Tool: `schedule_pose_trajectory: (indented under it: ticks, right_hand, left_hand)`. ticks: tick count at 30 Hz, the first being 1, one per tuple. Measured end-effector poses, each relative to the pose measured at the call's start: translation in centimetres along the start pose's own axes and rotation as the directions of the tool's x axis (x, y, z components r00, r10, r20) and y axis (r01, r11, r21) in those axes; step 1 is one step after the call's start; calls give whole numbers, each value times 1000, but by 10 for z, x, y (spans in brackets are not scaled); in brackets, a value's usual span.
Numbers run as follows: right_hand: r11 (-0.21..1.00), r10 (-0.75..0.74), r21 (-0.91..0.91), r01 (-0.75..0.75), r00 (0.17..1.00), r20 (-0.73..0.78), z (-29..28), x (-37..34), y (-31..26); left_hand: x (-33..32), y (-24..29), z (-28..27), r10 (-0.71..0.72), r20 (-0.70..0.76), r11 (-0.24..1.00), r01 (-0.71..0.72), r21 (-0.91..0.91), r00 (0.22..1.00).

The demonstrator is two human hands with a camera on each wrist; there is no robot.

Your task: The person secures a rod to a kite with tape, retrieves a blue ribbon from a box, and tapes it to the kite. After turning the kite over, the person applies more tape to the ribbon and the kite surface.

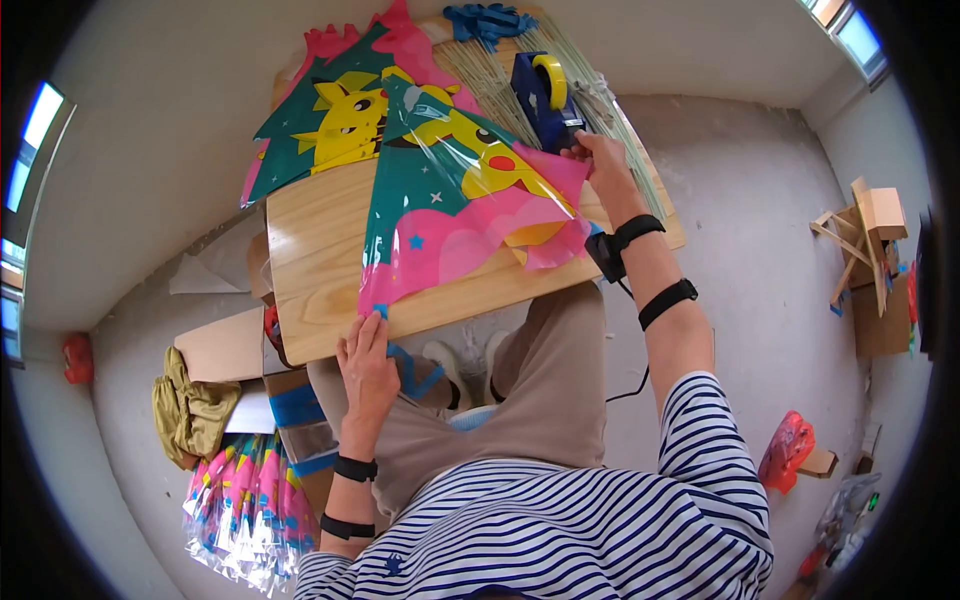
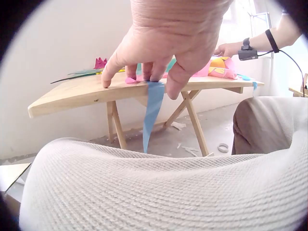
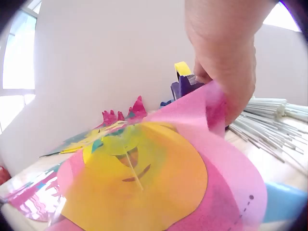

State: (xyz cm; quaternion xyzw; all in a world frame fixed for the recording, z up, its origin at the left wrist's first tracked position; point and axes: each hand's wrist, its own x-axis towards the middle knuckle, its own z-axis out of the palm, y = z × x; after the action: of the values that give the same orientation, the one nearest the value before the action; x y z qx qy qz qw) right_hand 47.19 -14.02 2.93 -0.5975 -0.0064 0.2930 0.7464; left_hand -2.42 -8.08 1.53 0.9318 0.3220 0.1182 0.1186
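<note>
A pink, green and yellow cartoon kite sheet [image 1: 440, 235] lies over the wooden table [image 1: 310, 290]. At its lower left corner, my left hand [image 1: 368, 375] presses down at the table's front edge; in the left wrist view, a blue strip [image 2: 153, 113] hangs below the fingers of that hand [image 2: 168, 43]. My right hand [image 1: 612, 175] is beside the blue tape dispenser [image 1: 540, 110] with its yellow roll. In the right wrist view, the sheet's raised pink corner [image 3: 211, 106] runs into the curled right hand [image 3: 226, 53], whose fingertips reach the dispenser's cutter [image 3: 190, 86].
Another cartoon sheet [image 1: 335, 125] lies at the table's back left. Thin pale rods [image 1: 630, 150] spread along the right side, with blue strips [image 1: 488, 22] at the back. Boxes [image 1: 225, 345] and a pile of colourful sheets [image 1: 250, 500] stand on the left floor.
</note>
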Motion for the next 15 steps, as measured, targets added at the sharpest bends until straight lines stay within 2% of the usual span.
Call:
schedule_pose_trajectory:
  ticks: [4,7,15]
  right_hand:
    - [970,107,223,-97,994,-34,-3,-12,3]
    - [963,153,238,-123,982,-112,-5,-17,2]
    - [984,26,180,-2,991,-133,8,-7,6]
  left_hand:
    - [1,1,1,-6,-4,1000,6,-12,1000]
    - [1,0,1,-1,-13,1000,1,-6,1000]
    - [0,0,1,-21,7,1000,21,-9,1000]
